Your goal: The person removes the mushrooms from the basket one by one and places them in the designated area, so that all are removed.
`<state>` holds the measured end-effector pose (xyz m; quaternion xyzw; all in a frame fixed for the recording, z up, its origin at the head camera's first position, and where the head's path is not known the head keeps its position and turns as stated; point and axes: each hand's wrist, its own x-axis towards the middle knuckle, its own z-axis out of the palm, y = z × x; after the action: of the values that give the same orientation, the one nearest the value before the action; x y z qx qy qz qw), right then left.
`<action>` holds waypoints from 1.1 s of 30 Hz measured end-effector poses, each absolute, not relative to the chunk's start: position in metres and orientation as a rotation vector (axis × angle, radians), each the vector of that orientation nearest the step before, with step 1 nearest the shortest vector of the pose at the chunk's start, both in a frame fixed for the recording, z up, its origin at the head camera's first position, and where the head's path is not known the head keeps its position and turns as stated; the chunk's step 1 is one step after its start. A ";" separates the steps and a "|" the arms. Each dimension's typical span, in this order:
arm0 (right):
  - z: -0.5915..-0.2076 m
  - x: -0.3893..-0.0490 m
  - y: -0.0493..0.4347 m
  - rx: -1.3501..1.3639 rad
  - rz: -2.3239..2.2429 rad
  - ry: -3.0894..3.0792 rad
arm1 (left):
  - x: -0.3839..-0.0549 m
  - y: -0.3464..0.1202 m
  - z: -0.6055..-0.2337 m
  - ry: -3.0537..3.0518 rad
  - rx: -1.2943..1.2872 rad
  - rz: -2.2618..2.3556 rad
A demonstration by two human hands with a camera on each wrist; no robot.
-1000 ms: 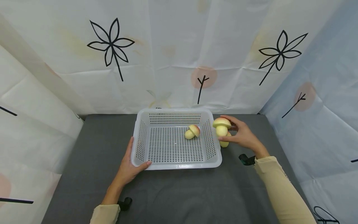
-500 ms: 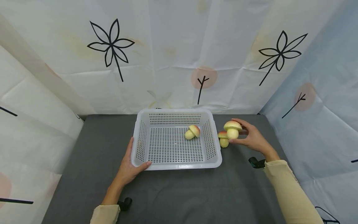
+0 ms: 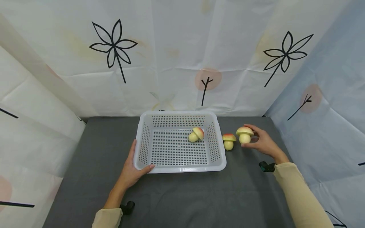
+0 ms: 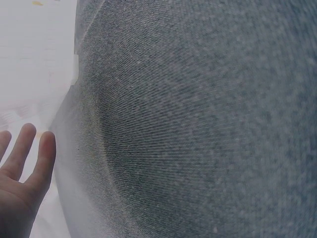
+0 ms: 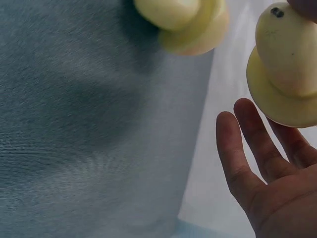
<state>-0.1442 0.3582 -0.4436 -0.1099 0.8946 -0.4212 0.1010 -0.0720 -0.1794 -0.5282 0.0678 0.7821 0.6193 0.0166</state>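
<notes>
A white plastic basket [image 3: 179,169] with perforated walls stands in the middle of the dark table. My left hand [image 3: 131,172] rests against its front left corner, fingers straight along the left side and thumb on the front rim. The left wrist view shows straight, spread fingers [image 4: 46,153]. At the right, my right hand [image 3: 263,142] holds a toy mushroom [image 3: 244,135] upright between thumb and fingers, its cap yellowish with a reddish top. A second toy mushroom [image 3: 228,142] stands upright beside the basket's right wall. Inside the basket, a third mushroom [image 3: 196,134] lies tilted.
Grey cloth covers the table [image 3: 182,202]. A white patterned curtain [image 3: 176,57] hangs behind the table, with more hanging cloth [image 3: 328,133] at the right side. The basket's back rim stands close to the back curtain.
My right hand has moved right and slightly nearer with its mushroom, away from the basket. The mushroom beside the basket has come into full view. My left hand and the basket have stayed put.
</notes>
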 end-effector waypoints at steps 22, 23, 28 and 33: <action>-0.492 -0.151 0.378 -0.201 -1.141 2.616 | -0.073 -0.180 -0.531 2.422 0.198 1.919; -0.493 -0.152 0.378 -0.196 -1.130 2.623 | -0.073 -0.180 -0.531 2.420 0.200 1.923; -0.500 -0.153 0.380 -0.194 -1.101 2.640 | -0.073 -0.180 -0.531 2.429 0.205 1.917; -0.504 -0.156 0.380 -0.183 -1.076 2.649 | -0.073 -0.179 -0.531 2.442 0.200 1.902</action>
<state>-0.1557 0.3796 -0.5038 -0.0633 0.9158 -0.3719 0.1379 -0.0726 -0.1794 -0.5306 0.0645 0.7871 0.6132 0.0199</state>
